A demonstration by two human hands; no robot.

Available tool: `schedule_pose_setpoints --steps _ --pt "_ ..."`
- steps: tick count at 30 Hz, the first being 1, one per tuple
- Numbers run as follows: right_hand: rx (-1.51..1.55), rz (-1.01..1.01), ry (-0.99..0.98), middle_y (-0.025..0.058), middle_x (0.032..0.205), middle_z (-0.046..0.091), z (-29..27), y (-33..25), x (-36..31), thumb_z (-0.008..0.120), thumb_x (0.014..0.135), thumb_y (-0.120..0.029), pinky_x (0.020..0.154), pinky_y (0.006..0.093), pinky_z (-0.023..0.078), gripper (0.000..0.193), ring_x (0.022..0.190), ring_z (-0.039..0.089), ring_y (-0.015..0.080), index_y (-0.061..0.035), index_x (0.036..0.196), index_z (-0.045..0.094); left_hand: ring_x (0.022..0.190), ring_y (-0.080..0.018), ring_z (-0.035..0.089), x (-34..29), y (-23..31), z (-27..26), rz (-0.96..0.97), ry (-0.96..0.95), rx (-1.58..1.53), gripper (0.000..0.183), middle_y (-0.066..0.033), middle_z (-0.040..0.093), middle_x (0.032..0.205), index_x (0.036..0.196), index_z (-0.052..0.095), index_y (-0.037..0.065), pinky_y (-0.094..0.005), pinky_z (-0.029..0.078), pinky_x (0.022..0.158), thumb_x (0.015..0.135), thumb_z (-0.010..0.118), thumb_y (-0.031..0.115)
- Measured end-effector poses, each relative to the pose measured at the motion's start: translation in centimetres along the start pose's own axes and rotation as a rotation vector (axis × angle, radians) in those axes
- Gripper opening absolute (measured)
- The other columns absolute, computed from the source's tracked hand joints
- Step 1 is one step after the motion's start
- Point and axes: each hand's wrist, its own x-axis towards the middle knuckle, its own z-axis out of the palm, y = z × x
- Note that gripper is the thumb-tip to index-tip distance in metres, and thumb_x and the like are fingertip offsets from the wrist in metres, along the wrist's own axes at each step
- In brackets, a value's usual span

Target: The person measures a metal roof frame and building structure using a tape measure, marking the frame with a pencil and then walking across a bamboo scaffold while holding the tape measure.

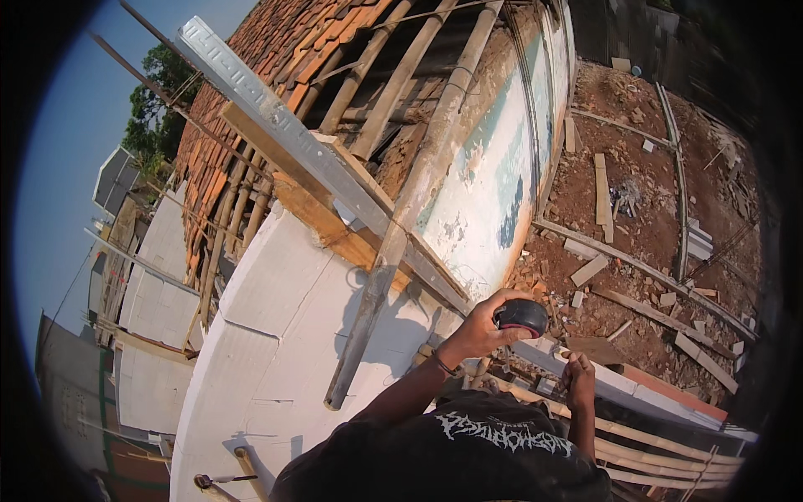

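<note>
Black with a red edge, a tape measure point(520, 316) in its rounded case is gripped by the fingers of the left hand point(475, 333), near a grey metal beam point(284, 121) that slants over the white block wall point(268, 309). The right hand point(579, 381) is close by, fingers curled; whether they pinch anything, I cannot tell. Beyond, timber planks point(602, 197) and rubble lie on reddish soil point(648, 234).
</note>
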Motion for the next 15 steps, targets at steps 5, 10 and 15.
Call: schedule_pose_setpoints --steps 5,10,15 --pt "0.127 0.441 -0.170 0.0043 0.074 0.057 1.2 -2.7 -3.4 0.041 0.093 -0.040 0.029 0.0206 0.026 0.042 0.044 0.050 0.0109 -0.0018 0.103 0.053 0.106 -0.0248 0.052 -3.3 -8.8 5.4 0.221 -0.421 0.353 0.047 -0.0104 0.054 0.107 0.113 0.054 0.010 -0.0371 0.040 0.092 0.069 0.071 0.011" --pt "0.276 0.469 -0.269 0.0117 0.086 0.060 0.1 -0.9 -4.3 0.043 0.090 -0.048 0.032 0.0176 0.039 0.050 0.058 0.062 0.0189 -0.0017 0.108 0.049 0.117 -0.0312 0.041 -5.0 -9.2 9.7 0.448 -0.525 0.380 0.045 -0.0101 0.047 0.115 0.107 0.059 0.018 -0.0479 0.031 0.097 0.064 0.071 0.020" --pt "0.514 0.442 -0.323 0.0124 0.088 0.060 -2.8 1.2 -4.6 0.053 0.085 -0.047 0.034 0.0174 0.044 0.052 0.061 0.062 0.0208 -0.0022 0.111 0.048 0.111 -0.0304 0.044 -4.2 -9.3 11.0 0.510 -0.507 0.476 0.053 -0.0104 0.048 0.109 0.108 0.057 0.017 -0.0450 0.037 0.092 0.058 0.074 0.019"
